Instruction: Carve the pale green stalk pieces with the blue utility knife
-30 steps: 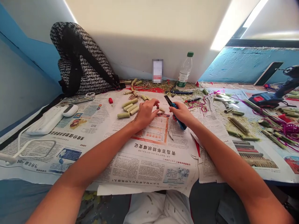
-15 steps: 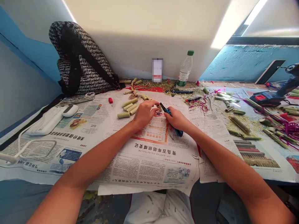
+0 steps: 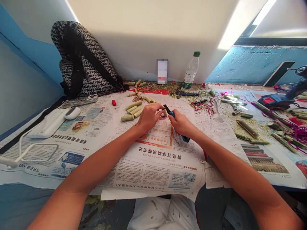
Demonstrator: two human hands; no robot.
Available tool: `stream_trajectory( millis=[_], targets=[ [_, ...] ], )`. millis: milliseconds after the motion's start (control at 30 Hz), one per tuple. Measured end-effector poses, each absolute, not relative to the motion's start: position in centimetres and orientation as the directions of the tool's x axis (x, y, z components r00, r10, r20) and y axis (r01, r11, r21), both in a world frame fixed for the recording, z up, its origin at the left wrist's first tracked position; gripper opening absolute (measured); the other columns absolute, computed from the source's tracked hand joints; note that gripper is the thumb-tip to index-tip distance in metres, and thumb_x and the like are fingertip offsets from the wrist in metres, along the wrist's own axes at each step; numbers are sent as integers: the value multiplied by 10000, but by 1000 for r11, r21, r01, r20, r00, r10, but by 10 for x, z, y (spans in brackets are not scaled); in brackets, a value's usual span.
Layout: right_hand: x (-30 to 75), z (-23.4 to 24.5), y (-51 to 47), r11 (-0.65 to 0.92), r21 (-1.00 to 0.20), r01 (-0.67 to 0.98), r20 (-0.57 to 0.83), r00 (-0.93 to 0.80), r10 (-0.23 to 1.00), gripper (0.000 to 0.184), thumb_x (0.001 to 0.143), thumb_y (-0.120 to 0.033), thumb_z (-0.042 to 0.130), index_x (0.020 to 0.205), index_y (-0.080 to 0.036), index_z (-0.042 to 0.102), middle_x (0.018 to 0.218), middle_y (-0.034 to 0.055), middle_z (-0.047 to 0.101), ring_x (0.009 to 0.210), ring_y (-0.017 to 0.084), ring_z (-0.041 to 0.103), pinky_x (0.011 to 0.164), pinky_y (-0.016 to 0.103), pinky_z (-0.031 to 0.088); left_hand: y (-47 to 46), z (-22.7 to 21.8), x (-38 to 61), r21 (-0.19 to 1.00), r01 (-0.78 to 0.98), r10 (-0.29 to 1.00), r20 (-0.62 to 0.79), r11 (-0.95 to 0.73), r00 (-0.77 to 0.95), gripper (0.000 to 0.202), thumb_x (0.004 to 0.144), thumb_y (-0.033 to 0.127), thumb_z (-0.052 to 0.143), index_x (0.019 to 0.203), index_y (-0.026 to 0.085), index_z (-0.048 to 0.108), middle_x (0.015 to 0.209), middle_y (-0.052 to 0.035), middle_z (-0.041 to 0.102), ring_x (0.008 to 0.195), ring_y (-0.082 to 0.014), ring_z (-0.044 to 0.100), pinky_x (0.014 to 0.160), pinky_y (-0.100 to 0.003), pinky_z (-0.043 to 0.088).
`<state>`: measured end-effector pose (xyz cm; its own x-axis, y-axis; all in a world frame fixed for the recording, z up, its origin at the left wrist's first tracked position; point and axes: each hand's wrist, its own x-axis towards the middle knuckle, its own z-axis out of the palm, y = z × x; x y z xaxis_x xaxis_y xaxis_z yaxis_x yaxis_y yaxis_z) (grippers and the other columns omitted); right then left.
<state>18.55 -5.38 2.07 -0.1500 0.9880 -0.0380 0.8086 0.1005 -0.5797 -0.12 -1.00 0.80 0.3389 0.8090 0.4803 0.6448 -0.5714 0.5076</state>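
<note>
Bamboo piece (image 3: 164,111) pinched at left hand (image 3: 149,115) fingertips, right hand (image 3: 181,124) gripping knife (image 3: 168,110) — blade against it

The tool (image 3: 176,123) in my right hand (image 3: 181,124) has a bright blue handle and a black blade end by my fingertips. The short stick pieces (image 3: 133,110) just left of my left hand (image 3: 148,116) are pale yellow-green. Under my fingers the newspaper (image 3: 153,166) is white with black print and an orange-red boxed panel. Beyond my fingers stands a clear bottle (image 3: 190,72) with a green cap. Far left of them, the bag (image 3: 82,60) is black with a fine white lettering pattern. Right of my fingers lie magenta strings (image 3: 208,107).
</note>
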Motion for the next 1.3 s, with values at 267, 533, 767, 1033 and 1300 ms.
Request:
stream_trajectory(
  millis=[267,533,767,1033,1300],
  targets=[
    [182,17,-56,97,-550,829,-43,-144,989,182,1093,-373,368,1092,-232,484,956,132,751,840,296,679,623,307,383,0,-6,-5,395,681,761,521,-617,387,172,998,261,645,977,251,815,1019,-60,828,1026,-281,749,1010,-428,521],
    [181,14,-57,121,-507,854,-44,-166,985,189,1100,-362,351,1146,-224,472,919,132,760,788,310,685,606,323,356,4,-9,-8,331,693,742,501,-640,446,221,1015,292,600,929,267,801,962,-54,811,1000,-278,715,1006,-432,493],
    [181,12,-57,152,-473,868,-23,-185,982,190,1111,-342,329,1150,-216,465,872,117,750,710,284,659,569,324,296,-10,11,-5,309,715,758,452,-627,470,251,1036,280,557,953,256,792,999,-56,821,994,-289,668,980,-436,465],
    [180,19,-60,147,-425,893,-56,-188,981,237,1108,-333,298,1183,-190,472,911,161,754,760,326,685,573,354,303,-14,15,-3,253,742,757,439,-620,483,260,1050,292,544,970,261,789,1037,-52,825,998,-296,644,942,-441,447],
    [183,20,-61,159,-340,927,-139,-217,966,285,1132,-365,262,1168,-169,466,1028,210,754,879,323,716,644,343,390,-9,8,-3,203,730,710,501,-653,495,278,1063,280,542,953,255,796,979,-34,826,919,-251,654,896,-404,463]
  ],
)
